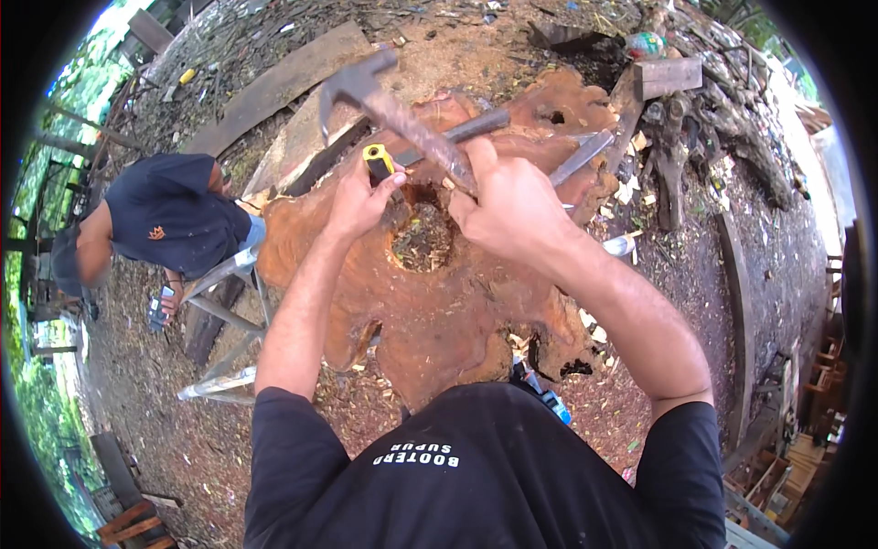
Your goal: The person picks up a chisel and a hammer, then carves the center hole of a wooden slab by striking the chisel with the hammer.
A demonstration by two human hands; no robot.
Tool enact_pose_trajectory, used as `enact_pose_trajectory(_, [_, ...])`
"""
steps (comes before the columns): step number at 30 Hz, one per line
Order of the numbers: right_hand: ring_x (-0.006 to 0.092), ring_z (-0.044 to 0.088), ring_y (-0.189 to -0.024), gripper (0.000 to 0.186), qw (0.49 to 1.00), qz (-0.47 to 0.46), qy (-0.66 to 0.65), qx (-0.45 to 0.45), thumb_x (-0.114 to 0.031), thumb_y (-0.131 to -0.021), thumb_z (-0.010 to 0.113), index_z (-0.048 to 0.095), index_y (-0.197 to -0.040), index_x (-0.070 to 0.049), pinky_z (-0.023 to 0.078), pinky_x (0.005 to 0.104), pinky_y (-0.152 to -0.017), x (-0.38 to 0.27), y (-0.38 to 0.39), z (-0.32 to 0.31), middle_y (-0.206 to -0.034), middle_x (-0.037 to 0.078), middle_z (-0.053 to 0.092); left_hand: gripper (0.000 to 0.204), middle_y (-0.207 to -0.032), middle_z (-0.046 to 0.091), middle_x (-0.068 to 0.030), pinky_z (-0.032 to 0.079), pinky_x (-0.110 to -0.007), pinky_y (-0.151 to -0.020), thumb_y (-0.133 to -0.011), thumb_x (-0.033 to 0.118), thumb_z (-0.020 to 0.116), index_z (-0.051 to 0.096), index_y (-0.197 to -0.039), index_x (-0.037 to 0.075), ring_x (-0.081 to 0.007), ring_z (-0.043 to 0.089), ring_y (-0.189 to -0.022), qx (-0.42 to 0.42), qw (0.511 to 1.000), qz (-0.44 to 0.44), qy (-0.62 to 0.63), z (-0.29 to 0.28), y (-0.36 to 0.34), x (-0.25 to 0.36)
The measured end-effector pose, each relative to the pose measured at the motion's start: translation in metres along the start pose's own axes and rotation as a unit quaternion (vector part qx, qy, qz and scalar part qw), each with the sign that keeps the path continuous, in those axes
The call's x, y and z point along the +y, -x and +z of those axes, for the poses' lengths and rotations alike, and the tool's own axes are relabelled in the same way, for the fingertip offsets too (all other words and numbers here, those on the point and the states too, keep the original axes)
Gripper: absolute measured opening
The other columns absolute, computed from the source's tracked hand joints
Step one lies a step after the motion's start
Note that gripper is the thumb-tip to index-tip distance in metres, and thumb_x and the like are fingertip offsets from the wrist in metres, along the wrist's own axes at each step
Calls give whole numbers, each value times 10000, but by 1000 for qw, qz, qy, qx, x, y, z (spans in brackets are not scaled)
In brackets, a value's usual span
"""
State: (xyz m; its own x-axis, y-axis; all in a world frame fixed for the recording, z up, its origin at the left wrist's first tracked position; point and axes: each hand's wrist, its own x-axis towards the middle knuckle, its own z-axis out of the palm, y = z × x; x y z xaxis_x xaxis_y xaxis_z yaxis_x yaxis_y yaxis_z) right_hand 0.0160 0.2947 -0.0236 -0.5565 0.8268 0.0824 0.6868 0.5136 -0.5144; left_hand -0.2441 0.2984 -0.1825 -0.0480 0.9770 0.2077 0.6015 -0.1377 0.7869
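My left hand (364, 197) grips an upright yellow and black tool handle (378, 158), its lower end hidden, just above the ragged hollow (421, 238) in a broad reddish wood slab (430, 320). My right hand (503, 197) is closed on the wooden handle of a claw hammer (416, 128); the hammer head (352, 82) is raised up and left of the yellow handle. Behind the hammer a dark metal bar (485, 123) lies across the slab, and a flat steel tool (583, 156) lies to the right of my right hand.
A co-worker (169, 215) in dark clothes bends at the left, holding a small dark object (163, 306). A metal frame (219, 384) stands beside the slab. Planks (256, 91) lie behind it. Branches (695, 146), a long board (736, 320) and scattered chips surround it on the right.
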Motion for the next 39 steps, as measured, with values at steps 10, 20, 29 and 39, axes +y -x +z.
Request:
enact_pose_trajectory(10, [476,696,-795,357,996,50,16,-79,-194,-819,620,529,-1000,100,566,527,-750,23,-7,37,-810,313,683,366,-1037,718,-78,517,-356,-896,-939,277,716,578,-1191,50,-192,679,-972,0,1000,-17,-26,5,-5,-7])
enact_pose_trajectory(20, [486,685,-846,439,972,184,-134,-54,-230,-833,609,525,-1110,101,545,527,-803,56,58,38,-868,353,667,374,-977,700,-96,536,-341,-828,-951,219,687,564,-1231,4,-192,687,-890,22,997,3,-80,40,-99,-8])
enact_pose_trajectory(29, [188,594,-619,361,937,266,-226,-5,-188,-850,660,575,-1124,32,497,367,-589,107,133,41,-755,97,617,245,-922,683,-58,524,-330,-816,-873,119,654,591,-1099,48,-172,662,-871,-53,976,-60,201,11,-82,41])
enact_pose_trajectory(39, [109,532,-444,289,892,307,-329,-32,-142,-871,638,558,-1091,27,425,297,-404,93,138,41,-680,44,567,87,-643,534,-8,530,-379,-778,-823,106,649,568,-807,79,-150,550,-606,60,920,-70,381,-13,-45,14])
